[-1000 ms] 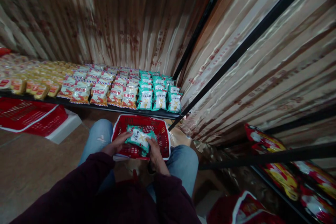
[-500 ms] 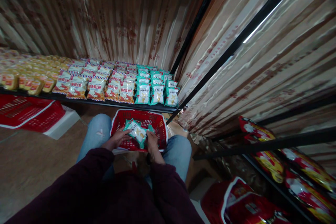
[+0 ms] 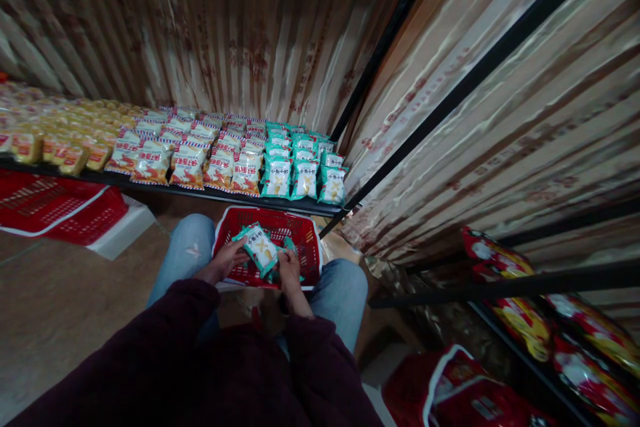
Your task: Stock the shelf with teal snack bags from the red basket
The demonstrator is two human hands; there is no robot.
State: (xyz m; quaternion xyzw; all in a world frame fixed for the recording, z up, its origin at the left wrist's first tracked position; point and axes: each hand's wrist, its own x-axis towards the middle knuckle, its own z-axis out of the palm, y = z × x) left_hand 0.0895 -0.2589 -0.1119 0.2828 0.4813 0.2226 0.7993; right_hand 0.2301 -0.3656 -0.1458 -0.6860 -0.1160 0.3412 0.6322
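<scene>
Between my knees stands a red plastic basket (image 3: 245,216) with a white rim. Over it I hold a green-and-white snack bag (image 3: 262,247), its printed face turned up and tilted. My left hand (image 3: 231,259) grips the bag's left edge, fingers closed on it. At its lower right corner, my right hand (image 3: 290,271) is closed on the bag. More green packaging (image 3: 289,244) shows in the basket around my right hand; how many bags lie there is hidden.
A black shelf (image 3: 235,199) ahead carries rows of green snack bags (image 3: 305,177), orange-and-white bags (image 3: 187,163) and yellow packs (image 3: 75,157). Red baskets stand at left (image 3: 55,210) and lower right (image 3: 410,380). Black shelf posts (image 3: 400,173) slant at right, near red-yellow bags (image 3: 520,320).
The snack bag has tilted a little more between my hands, its left end raised slightly. The view has shifted slightly, so the shelf sits farther right.
</scene>
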